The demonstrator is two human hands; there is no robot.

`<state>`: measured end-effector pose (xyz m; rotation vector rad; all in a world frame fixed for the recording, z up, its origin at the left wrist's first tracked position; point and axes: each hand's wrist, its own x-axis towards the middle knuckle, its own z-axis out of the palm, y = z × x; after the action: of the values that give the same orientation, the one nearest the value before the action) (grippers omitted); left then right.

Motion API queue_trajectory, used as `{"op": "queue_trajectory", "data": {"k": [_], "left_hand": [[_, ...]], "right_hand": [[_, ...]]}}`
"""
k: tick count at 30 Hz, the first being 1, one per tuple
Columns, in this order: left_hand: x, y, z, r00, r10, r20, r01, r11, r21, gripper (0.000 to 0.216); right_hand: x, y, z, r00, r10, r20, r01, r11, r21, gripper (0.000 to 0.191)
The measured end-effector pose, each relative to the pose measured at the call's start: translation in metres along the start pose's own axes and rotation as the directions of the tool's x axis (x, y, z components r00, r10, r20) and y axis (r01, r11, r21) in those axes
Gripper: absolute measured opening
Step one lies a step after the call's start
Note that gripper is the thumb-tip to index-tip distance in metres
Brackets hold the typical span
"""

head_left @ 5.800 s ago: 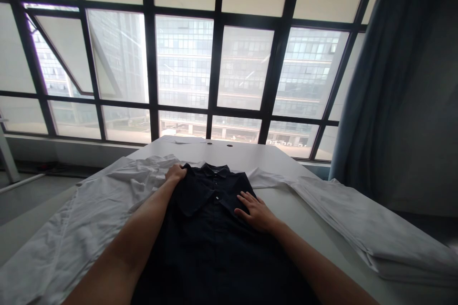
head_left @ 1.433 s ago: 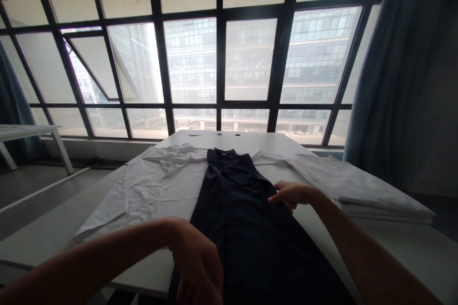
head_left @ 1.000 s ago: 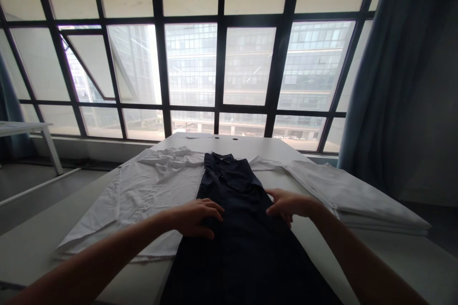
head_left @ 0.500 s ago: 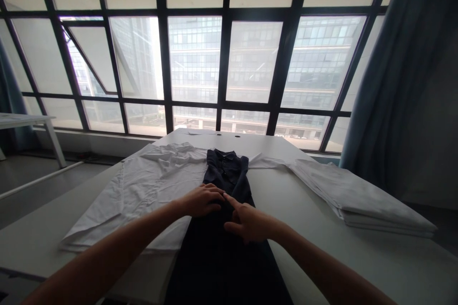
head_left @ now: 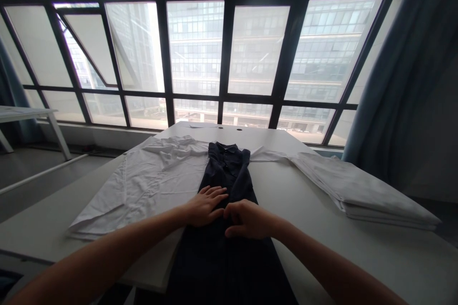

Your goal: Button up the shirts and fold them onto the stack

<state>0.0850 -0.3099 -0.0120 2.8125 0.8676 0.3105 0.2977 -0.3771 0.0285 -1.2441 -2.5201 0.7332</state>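
Note:
A dark navy button-front shirt (head_left: 225, 171) lies lengthwise on the white table (head_left: 322, 252), its collar at the far end and its sides narrowed into a long strip. My left hand (head_left: 206, 206) rests on the shirt's middle with its fingers apart. Close beside it, my right hand (head_left: 247, 219) has curled fingers bunched on the shirt's front. Under the navy shirt's left side spreads a crumpled white shirt (head_left: 153, 186), and its sleeve reaches out on the right. The hands hide the navy shirt's middle buttons.
A folded stack of white cloth (head_left: 372, 198) lies at the table's right side. A large dark-framed window (head_left: 229, 52) stands beyond the table's far edge, and a blue curtain (head_left: 386, 76) hangs at right. A smaller table (head_left: 25, 113) stands at far left.
Over the last second, my hands have come together at the shirt's middle. My right hand has moved inward from its right edge. Compared with the oldest frame, the navy shirt lies much narrower.

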Motion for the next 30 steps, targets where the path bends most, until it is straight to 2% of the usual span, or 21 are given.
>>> {"op": "queue_trajectory", "data": {"k": [3,6,8,11,13,15,17,21,23,25,27,30], "left_hand": [[0.0,0.003,0.0,0.998,-0.041,0.037,0.041,0.999,0.013,0.055],[-0.001,0.008,-0.003,0.995,-0.072,0.071,0.07,0.997,0.026,0.055],[-0.002,0.011,-0.004,0.992,-0.095,0.081,0.093,0.995,0.023,0.054],[-0.006,0.016,-0.006,0.988,-0.115,0.105,0.115,0.993,0.008,0.054],[-0.008,0.017,-0.008,0.986,-0.115,0.124,0.117,0.993,-0.005,0.055],[-0.009,0.017,-0.01,0.985,-0.112,0.133,0.115,0.993,-0.019,0.054],[-0.008,0.018,-0.011,0.984,-0.115,0.139,0.119,0.993,-0.022,0.053],[-0.009,0.02,-0.013,0.98,-0.116,0.163,0.118,0.993,-0.005,0.053],[-0.015,0.022,-0.014,0.98,-0.092,0.174,0.095,0.995,-0.009,0.055],[-0.026,0.025,-0.015,0.98,-0.025,0.196,0.031,0.999,-0.028,0.059],[-0.041,0.03,-0.018,0.976,0.058,0.211,-0.045,0.997,-0.065,0.064],[-0.063,0.043,-0.026,0.971,0.116,0.211,-0.09,0.987,-0.13,0.069]], "right_hand": [[0.003,-0.003,0.008,0.997,-0.047,-0.065,0.047,0.999,-0.006,0.039],[0.002,-0.008,0.011,0.99,-0.118,-0.077,0.122,0.991,0.049,0.033],[-0.001,-0.01,0.009,0.99,-0.141,-0.03,0.144,0.981,0.13,0.03],[-0.006,-0.012,0.003,0.983,-0.15,0.101,0.127,0.97,0.209,0.031],[-0.008,-0.012,0.0,0.977,-0.159,0.143,0.134,0.977,0.167,0.037],[-0.007,-0.013,0.001,0.977,-0.184,0.11,0.176,0.981,0.079,0.041],[-0.004,-0.013,0.005,0.971,-0.231,0.056,0.23,0.973,0.02,0.036],[-0.001,-0.01,0.011,0.948,-0.318,0.027,0.317,0.948,0.034,0.022],[-0.003,-0.01,0.009,0.947,-0.314,0.061,0.311,0.948,0.064,0.023],[-0.006,-0.01,0.005,0.939,-0.306,0.157,0.287,0.949,0.129,0.03],[-0.011,-0.013,0.003,0.91,-0.32,0.263,0.278,0.943,0.185,0.038],[-0.016,-0.021,0.004,0.889,-0.334,0.313,0.314,0.943,0.112,0.032]]}}
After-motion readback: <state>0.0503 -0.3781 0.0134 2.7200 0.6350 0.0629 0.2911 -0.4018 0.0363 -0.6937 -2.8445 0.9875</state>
